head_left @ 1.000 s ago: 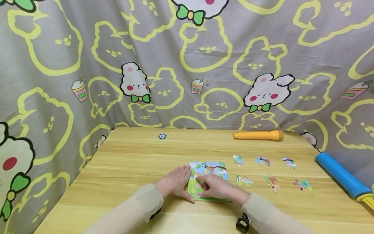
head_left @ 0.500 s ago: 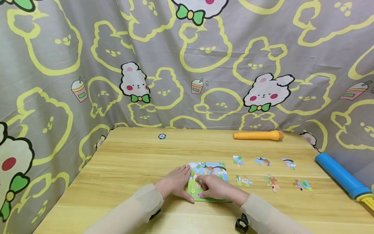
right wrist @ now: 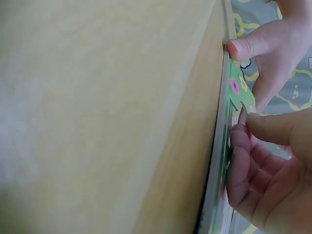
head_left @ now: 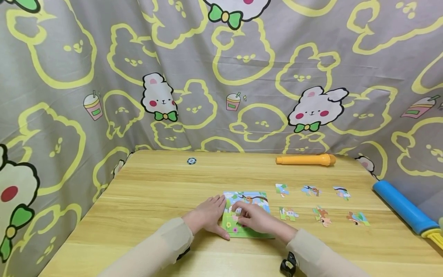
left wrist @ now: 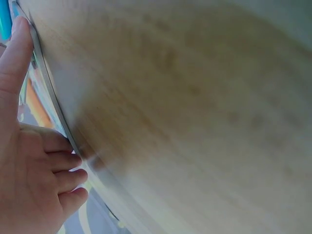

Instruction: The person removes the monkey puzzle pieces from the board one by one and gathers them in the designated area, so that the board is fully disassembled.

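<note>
A square picture puzzle (head_left: 250, 195) with a bird, a branch and flowers lies in its board on the table. My left hand (head_left: 209, 213) rests at the board's left edge, fingers straight and thumb spread toward the near corner. In the left wrist view the same hand (left wrist: 36, 180) shows its palm side along the edge. Over the middle of the puzzle is my right hand (head_left: 254, 218), its thumb and index finger pinching a small puzzle piece (right wrist: 242, 116). The fingers hide most of that piece. The flowered corner (right wrist: 239, 85) shows just beyond it.
Right of the board lie several loose puzzle pieces (head_left: 288, 214) in two rows. An orange toy microphone (head_left: 304, 160) and a small round chip (head_left: 192, 161) lie at the back of the wooden table (head_left: 155, 192). A blue tube (head_left: 403, 206) lies along the right edge.
My right hand's thumb and fingertips have moved up off the lower flowers, so more of the green corner shows. My left hand has stayed at the board's edge.
</note>
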Demonstrator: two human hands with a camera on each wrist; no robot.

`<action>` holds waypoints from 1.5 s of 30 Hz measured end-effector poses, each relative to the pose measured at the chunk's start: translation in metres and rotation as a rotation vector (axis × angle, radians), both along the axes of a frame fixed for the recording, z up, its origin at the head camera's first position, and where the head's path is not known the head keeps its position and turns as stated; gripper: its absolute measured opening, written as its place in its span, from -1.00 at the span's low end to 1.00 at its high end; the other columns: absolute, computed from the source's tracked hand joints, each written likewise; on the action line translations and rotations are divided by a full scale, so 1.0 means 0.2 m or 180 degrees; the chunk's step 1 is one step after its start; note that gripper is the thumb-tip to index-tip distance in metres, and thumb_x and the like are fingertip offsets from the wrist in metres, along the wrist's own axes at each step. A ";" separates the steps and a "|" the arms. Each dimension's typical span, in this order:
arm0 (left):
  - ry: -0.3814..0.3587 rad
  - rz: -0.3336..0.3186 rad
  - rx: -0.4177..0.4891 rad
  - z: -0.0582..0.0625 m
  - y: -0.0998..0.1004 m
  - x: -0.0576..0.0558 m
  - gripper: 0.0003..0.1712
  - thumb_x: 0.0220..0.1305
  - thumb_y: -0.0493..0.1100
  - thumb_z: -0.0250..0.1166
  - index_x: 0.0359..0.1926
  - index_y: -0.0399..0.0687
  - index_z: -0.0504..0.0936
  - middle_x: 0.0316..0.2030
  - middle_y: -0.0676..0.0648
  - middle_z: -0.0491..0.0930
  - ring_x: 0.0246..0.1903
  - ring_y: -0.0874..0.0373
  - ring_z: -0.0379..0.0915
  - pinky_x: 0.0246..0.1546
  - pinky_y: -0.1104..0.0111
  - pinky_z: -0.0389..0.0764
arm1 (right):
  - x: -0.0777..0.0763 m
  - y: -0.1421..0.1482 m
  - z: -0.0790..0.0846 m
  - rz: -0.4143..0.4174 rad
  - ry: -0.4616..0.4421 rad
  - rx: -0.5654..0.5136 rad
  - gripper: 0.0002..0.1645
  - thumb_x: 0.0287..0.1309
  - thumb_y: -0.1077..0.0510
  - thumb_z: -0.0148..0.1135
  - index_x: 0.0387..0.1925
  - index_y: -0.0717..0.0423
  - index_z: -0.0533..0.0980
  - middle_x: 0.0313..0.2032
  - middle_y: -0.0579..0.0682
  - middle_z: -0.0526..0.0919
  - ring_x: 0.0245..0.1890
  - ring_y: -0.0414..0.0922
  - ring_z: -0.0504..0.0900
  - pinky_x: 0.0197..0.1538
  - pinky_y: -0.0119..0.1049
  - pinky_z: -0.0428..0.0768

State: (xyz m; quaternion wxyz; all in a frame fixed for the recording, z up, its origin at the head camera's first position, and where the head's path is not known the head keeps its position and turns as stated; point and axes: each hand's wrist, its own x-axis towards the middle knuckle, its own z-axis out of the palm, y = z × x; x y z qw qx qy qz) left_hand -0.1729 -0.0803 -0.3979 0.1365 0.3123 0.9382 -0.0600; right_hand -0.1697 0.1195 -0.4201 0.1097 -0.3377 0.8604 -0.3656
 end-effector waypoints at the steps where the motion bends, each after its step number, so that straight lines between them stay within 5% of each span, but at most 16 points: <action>1: 0.0000 -0.0003 -0.0002 0.00 0.00 0.00 0.32 -0.18 0.58 0.11 0.37 -0.28 0.05 0.37 -0.21 -0.02 0.34 -0.03 -0.12 0.30 0.23 -0.01 | 0.00 0.00 0.00 -0.0014 -0.0032 -0.0048 -0.67 0.17 0.33 0.15 -0.02 0.08 0.41 -0.51 -0.14 0.53 -0.58 -0.26 0.49 -0.49 -0.39 0.49; 11: 0.0004 0.0006 0.0046 -0.01 0.00 0.00 0.33 -0.20 0.58 0.13 0.37 -0.30 0.04 0.37 -0.22 -0.02 0.34 -0.04 -0.12 0.30 0.24 -0.03 | -0.01 0.04 0.03 -0.0142 -0.0768 -0.0557 -0.96 0.18 0.31 0.16 -0.31 0.18 0.47 -0.46 -0.02 0.50 -0.55 -0.11 0.54 -0.54 -0.35 0.53; 15: 0.0015 -0.0010 0.0052 -0.01 0.00 0.00 0.33 -0.19 0.57 0.13 0.37 -0.29 0.04 0.37 -0.22 -0.03 0.34 -0.03 -0.13 0.30 0.25 -0.04 | 0.00 0.11 0.07 -0.0252 -0.0937 -0.0680 -0.93 0.16 0.25 0.20 -0.31 0.20 0.50 -0.43 0.02 0.50 -0.51 -0.07 0.53 -0.52 -0.29 0.56; 25: -0.0003 -0.0008 0.0038 0.00 0.00 0.00 0.33 -0.19 0.57 0.13 0.38 -0.29 0.04 0.37 -0.21 -0.04 0.34 -0.03 -0.14 0.30 0.25 -0.05 | 0.06 0.42 0.12 -0.0500 -0.0824 -0.0569 -0.88 0.14 0.21 0.22 -0.34 0.23 0.53 -0.46 0.05 0.54 -0.50 -0.17 0.49 -0.45 -0.37 0.55; 36: -0.0011 0.0005 0.0033 0.00 0.00 0.00 0.33 -0.19 0.57 0.13 0.38 -0.28 0.03 0.38 -0.21 -0.05 0.35 -0.03 -0.15 0.31 0.25 -0.05 | 0.16 0.71 0.06 -0.0125 -0.1108 -0.0544 -0.87 0.18 0.23 0.17 -0.37 0.27 0.49 -0.52 0.02 0.58 -0.57 -0.26 0.49 -0.53 -0.37 0.53; 45: -0.0023 0.0015 0.0043 0.00 0.00 0.00 0.33 -0.19 0.57 0.14 0.38 -0.28 0.03 0.38 -0.20 -0.04 0.35 -0.03 -0.15 0.31 0.25 -0.05 | 0.21 0.79 0.02 -0.0105 -0.1328 -0.0442 -0.89 0.18 0.25 0.15 -0.39 0.27 0.49 -0.57 -0.04 0.54 -0.65 -0.31 0.39 -0.64 -0.50 0.36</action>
